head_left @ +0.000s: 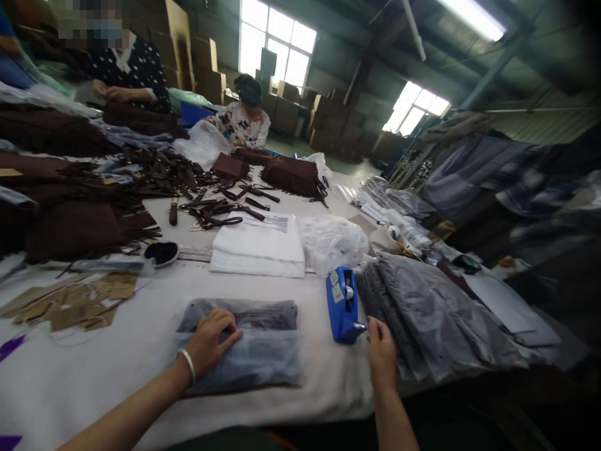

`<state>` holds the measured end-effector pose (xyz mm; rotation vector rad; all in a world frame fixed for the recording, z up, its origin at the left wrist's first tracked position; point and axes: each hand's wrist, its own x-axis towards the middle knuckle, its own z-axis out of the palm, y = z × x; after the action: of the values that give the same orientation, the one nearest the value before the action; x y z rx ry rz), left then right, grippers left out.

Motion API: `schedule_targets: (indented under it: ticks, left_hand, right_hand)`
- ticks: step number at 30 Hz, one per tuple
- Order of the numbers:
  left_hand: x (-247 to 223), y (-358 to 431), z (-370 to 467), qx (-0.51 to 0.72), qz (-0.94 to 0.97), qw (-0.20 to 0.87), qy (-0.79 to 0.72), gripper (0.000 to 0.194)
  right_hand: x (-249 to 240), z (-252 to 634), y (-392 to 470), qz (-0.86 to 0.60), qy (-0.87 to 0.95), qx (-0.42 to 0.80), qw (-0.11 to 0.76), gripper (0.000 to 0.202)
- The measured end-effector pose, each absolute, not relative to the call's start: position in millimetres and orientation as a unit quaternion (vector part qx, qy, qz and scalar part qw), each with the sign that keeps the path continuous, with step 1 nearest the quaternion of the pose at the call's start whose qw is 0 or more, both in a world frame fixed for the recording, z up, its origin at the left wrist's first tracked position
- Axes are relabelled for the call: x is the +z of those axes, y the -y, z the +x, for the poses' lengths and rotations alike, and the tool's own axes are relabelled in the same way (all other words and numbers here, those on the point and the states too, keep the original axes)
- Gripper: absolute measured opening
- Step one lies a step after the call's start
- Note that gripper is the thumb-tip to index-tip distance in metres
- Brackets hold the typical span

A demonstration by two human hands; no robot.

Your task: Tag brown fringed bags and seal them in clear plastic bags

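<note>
A folded dark grey cloth in a clear plastic bag (263,351) lies flat in front of me. My left hand (211,338), with a white bangle at the wrist, rests on the bag, its thumb apart from the bent fingers. To the right of the bag stands a blue tape dispenser (337,307). My right hand (382,351) is closed in a pinch at the dispenser's cutting end, on the end of the tape; the tape itself barely shows. Just beyond that hand lies a pile of bagged grey cloths (432,307).
White folded sheets (258,250) and crumpled plastic (333,241) lie behind the dispenser. Brown tags (89,300) and a black round pad (161,252) are at left. Dark straps (220,210) and brown fringed cloths (75,225) cover the far side, where co-workers (246,119) sit.
</note>
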<state>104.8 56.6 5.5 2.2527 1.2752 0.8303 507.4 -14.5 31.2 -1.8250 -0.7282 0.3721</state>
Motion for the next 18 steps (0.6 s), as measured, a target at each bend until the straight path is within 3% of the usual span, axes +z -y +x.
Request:
schedule_targets:
  ticks: [5,12,18]
  left_hand:
    - [6,-56,105,0.293,0.808,0.209,-0.466,0.025]
    - [4,-56,104,0.306,0.806,0.209,-0.462,0.028]
    - [1,-58,103,0.309,0.809,0.213,-0.452,0.026]
  right_hand:
    - [30,511,1,-0.741,0.340,0.233,0.531,0.047]
    - [2,499,39,-0.787,0.356,0.107,0.493,0.040]
    - [23,511,21,-0.776,0.374,0.118,0.493,0.047]
